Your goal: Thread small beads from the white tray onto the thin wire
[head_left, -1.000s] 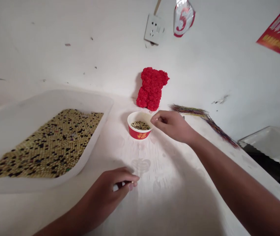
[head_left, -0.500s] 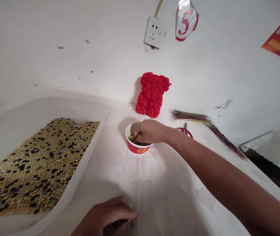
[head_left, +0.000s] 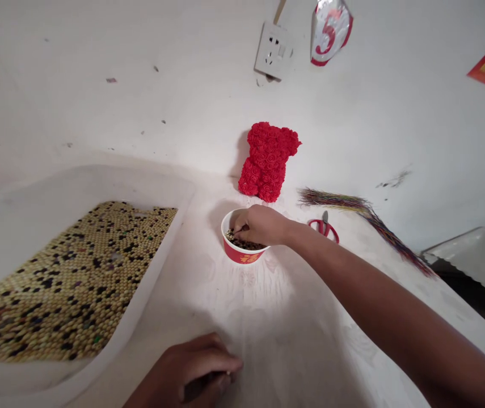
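The red paper bowl (head_left: 242, 255) stands on the white tabletop (head_left: 191, 294) and serves here as the reference point, with a gold character printed on its side. The right hand (head_left: 261, 225) is positioned directly over the bowl, with its fingers (head_left: 237, 229) curled down past the rim and the tips hidden among the dark and pale beans (head_left: 246, 245) in the bowl; whether those fingers are gripping any beans cannot be determined from this view. The change to note is that the right hand has moved from beside the rim to inside the bowl, and it now covers part of the contents. The left hand (head_left: 186, 368) rests in front of the bowl, clenched with its fingers curled inward; a small pale speck shows at the fingertips, but it is too small to identify and no held item can be confirmed. To the left of the bowl lies a white plastic tub (head_left: 148, 184) filled with a layer of pale round beans (head_left: 67, 289) mixed with dark ones. Behind the bowl stands a red foam-rose bear (head_left: 266, 161). To the right of the bowl lie red-handled scissors (head_left: 323, 228) and, farther out, a bundle of multicoloured strands (head_left: 365, 218)
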A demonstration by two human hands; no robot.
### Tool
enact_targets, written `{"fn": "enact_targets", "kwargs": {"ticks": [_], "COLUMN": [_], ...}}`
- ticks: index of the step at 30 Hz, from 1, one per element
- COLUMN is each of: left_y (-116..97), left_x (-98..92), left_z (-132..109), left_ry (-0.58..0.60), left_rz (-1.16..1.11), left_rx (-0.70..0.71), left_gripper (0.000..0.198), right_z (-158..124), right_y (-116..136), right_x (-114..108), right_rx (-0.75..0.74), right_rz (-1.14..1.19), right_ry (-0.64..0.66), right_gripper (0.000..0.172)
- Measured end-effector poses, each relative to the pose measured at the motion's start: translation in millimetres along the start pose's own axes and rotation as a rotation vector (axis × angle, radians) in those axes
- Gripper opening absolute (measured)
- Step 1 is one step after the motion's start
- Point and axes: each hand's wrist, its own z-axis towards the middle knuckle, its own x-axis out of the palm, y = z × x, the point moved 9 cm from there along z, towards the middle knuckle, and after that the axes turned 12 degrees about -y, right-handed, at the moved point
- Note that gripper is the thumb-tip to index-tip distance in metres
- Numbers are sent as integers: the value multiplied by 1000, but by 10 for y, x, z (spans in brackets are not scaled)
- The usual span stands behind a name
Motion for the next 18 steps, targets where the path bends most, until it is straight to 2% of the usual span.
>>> {"fn": "enact_targets", "kwargs": {"ticks": [3, 7, 10, 12, 15, 18], "left_y": [10, 23, 15, 16, 45, 67], "left_x": [-25, -74, -108, -110, -113, -154], "left_z": [11, 13, 17, 10, -8, -9], "left_ry": [-1, -24, -47, -38, -16, -33], "left_rz": [4, -44, -110, -151, -166, -107], "left_rx": [-24, -46, -49, -66, -125, -156], "left_gripper": [24, 23, 22, 21, 25, 30], "right_z": [-42, -259, -645, -1000, -1508, -1841], "right_y": [25, 87, 177, 226, 385, 552], "right_x": [-136, -507, -825, -906, -700, -216], "right_rx": [1, 37, 136, 263, 396, 507], "right_rz": [55, 108, 291, 512, 820, 1128], "right_ry": [-56, -202, -379, -492, -551, -503], "right_gripper": [15, 18, 22, 22, 23, 21]}}
